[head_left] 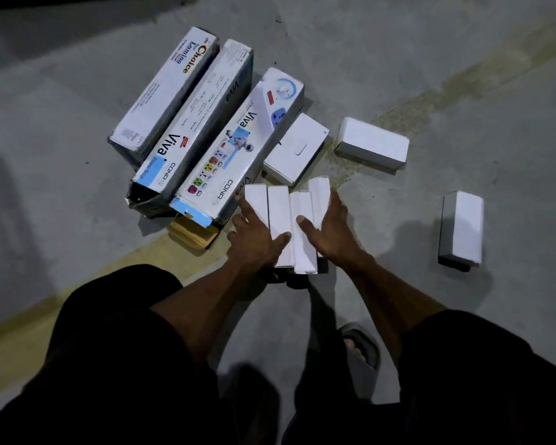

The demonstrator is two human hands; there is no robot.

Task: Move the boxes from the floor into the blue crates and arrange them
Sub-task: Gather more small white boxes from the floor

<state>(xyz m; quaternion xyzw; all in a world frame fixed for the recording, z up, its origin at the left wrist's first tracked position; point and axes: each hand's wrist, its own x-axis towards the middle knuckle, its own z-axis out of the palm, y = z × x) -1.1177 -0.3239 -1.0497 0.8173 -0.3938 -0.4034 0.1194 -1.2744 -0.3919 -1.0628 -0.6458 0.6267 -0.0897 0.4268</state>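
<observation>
Four narrow white cardboard boxes, standing side by side as one row on the grey concrete floor, are squeezed between the left hand and the right hand, each with fingers curled round an outer box and thumb laid across the top. Plain, unprinted and sharp-edged, they look light and stiff but smooth, so the middle ones would likely slip unless inward pressure from both flanks is kept. Beyond the left hand lie three long printed power-strip cartons. Past the fingertips rest two squat white boxes; another white box stands well out from the right hand. No blue crate is in view.
</observation>
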